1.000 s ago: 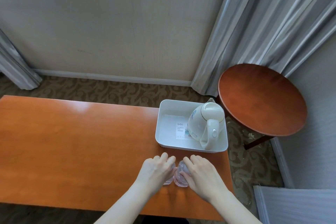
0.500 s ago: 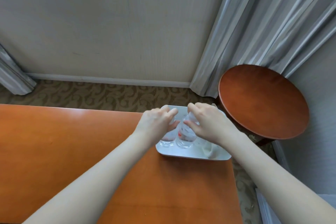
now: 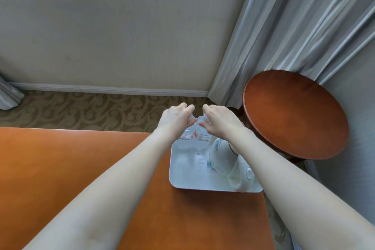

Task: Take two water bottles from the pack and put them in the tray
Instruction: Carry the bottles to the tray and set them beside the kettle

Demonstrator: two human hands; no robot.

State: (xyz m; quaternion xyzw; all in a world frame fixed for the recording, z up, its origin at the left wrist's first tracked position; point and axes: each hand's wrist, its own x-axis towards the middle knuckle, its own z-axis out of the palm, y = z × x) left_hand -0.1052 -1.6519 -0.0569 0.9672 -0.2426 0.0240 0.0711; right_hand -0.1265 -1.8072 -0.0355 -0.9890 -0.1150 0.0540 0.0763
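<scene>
At far end of shallow white plastic tray point(image 3: 182, 180) on orange wooden table point(image 3: 81, 168): left hand point(image 3: 175, 121) grips clear plastic water bottle point(image 3: 185, 138); right hand point(image 3: 220, 121) grips second clear bottle point(image 3: 203, 138). Bottles upright, touching. White electric kettle point(image 3: 223, 160) beside them.

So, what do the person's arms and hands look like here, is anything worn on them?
Both forearms are bare up to the picture's edge: no sleeves show. The left hand and the right hand wear no gloves, and no watch or bracelet shows on either wrist. No rings are visible on the fingers that show.
</scene>
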